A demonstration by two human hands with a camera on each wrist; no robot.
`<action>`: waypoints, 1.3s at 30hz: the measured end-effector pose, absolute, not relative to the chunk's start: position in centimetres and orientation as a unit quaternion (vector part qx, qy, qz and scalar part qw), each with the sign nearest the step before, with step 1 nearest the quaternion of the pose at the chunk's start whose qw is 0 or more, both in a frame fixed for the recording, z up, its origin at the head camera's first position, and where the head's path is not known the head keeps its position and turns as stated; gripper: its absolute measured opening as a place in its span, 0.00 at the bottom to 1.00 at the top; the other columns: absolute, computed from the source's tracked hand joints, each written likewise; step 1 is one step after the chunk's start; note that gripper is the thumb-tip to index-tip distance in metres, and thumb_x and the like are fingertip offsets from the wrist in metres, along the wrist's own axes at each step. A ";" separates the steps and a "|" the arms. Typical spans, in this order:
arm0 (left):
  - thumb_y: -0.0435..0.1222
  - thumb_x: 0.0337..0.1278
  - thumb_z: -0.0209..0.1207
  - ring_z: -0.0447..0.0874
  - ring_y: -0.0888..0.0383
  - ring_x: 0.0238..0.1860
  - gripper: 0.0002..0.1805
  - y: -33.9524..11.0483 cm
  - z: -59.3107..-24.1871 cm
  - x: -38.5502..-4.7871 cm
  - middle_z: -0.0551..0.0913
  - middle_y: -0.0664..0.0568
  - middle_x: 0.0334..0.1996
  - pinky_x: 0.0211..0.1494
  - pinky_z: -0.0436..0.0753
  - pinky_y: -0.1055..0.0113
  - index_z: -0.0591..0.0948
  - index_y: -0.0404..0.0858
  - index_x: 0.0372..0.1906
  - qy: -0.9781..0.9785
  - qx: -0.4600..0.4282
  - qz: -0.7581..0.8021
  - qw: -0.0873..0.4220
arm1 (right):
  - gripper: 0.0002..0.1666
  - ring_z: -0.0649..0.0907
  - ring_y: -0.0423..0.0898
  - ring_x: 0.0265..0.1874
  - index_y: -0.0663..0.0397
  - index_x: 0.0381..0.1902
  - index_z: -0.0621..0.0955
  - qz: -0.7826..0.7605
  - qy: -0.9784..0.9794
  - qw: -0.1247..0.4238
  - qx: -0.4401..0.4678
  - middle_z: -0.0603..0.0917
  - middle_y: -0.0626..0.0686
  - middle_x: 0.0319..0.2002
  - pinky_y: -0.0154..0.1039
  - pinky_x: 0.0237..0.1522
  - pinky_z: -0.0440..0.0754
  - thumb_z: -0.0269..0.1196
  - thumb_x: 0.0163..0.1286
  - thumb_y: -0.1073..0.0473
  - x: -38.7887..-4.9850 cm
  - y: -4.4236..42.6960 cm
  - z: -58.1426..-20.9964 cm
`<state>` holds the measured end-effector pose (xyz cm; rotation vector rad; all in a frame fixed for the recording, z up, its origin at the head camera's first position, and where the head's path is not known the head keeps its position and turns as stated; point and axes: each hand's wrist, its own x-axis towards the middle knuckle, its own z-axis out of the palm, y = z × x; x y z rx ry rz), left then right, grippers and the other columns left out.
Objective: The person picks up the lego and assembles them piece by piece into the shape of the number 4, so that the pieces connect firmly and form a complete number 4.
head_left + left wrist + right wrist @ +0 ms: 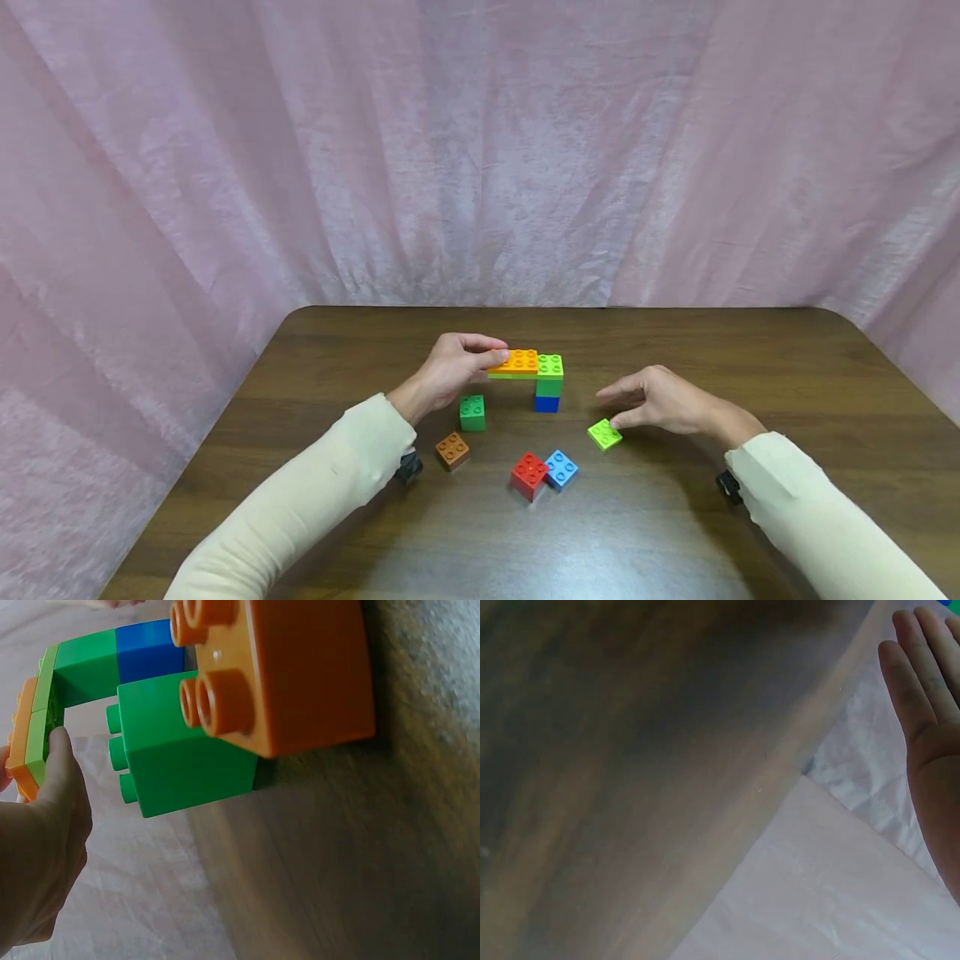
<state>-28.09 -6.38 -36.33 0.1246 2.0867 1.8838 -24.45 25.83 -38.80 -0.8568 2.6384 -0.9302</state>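
My left hand [453, 367] pinches the left end of an orange brick [519, 361] and the lime layer under it, thumb and fingers on opposite faces in the left wrist view. That layer joins the top of a column with a lime brick [550, 366], a green brick [549, 387] and a blue brick [547, 404]. My right hand [663, 400], fingers extended, is right of the column, its thumb by a flat lime brick [604, 434] on the table; whether they touch I cannot tell. In the right wrist view the fingers [922, 675] look straight.
Left of the column stands a separate green brick [472, 413], with a brown-orange brick [452, 451] nearer the front. A red brick [529, 476] and a light blue brick [561, 470] lie side by side in front of the column. Pink curtains [480, 167] hang behind the wooden table [337, 333].
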 end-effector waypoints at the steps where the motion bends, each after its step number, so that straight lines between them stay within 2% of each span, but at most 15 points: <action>1: 0.30 0.62 0.66 0.84 0.55 0.41 0.16 -6.4 -36.3 -28.1 0.83 0.41 0.52 0.55 0.82 0.53 0.83 0.27 0.53 0.730 0.043 0.663 0.163 | 0.26 0.83 0.57 0.55 0.63 0.54 0.84 -0.314 0.895 0.113 -0.297 0.87 0.55 0.50 0.53 0.55 0.81 0.74 0.60 0.55 -24.4 25.8 -38.8; 15: 0.29 0.63 0.64 0.85 0.54 0.40 0.15 -6.6 -36.2 -28.0 0.83 0.39 0.51 0.56 0.81 0.50 0.83 0.25 0.53 0.717 0.047 0.677 0.157 | 0.21 0.84 0.53 0.52 0.53 0.49 0.88 -0.257 0.896 0.114 -0.342 0.88 0.50 0.47 0.53 0.54 0.81 0.76 0.57 0.57 -24.0 25.0 -39.2; 23: 0.29 0.63 0.64 0.85 0.54 0.41 0.17 -6.6 -36.1 -28.0 0.83 0.39 0.51 0.55 0.82 0.51 0.82 0.24 0.55 0.719 0.048 0.675 0.157 | 0.13 0.85 0.44 0.44 0.52 0.43 0.89 -0.250 0.886 0.067 -0.384 0.88 0.44 0.41 0.45 0.48 0.84 0.75 0.58 0.59 -24.2 24.4 -39.6; 30: 0.29 0.63 0.65 0.86 0.56 0.38 0.17 -6.4 -36.4 -28.1 0.84 0.39 0.49 0.56 0.81 0.49 0.82 0.25 0.54 0.726 0.054 0.669 0.152 | 0.14 0.86 0.46 0.44 0.52 0.43 0.89 -0.264 0.891 0.048 -0.366 0.88 0.44 0.42 0.47 0.49 0.84 0.74 0.59 0.57 -24.3 24.0 -39.3; 36: 0.29 0.63 0.65 0.85 0.57 0.37 0.18 -6.4 -36.5 -28.1 0.84 0.40 0.49 0.53 0.83 0.52 0.82 0.24 0.55 0.723 0.055 0.671 0.153 | 0.13 0.86 0.43 0.42 0.53 0.43 0.89 -0.287 0.887 0.026 -0.360 0.87 0.42 0.40 0.43 0.47 0.85 0.74 0.60 0.58 -24.6 23.6 -38.9; 39: 0.29 0.63 0.65 0.85 0.57 0.38 0.17 -6.5 -36.4 -28.1 0.84 0.40 0.50 0.52 0.84 0.54 0.82 0.25 0.54 0.725 0.054 0.669 0.154 | 0.13 0.86 0.42 0.41 0.53 0.43 0.89 -0.297 0.885 0.023 -0.358 0.87 0.42 0.40 0.45 0.46 0.85 0.73 0.60 0.58 -24.8 23.4 -38.6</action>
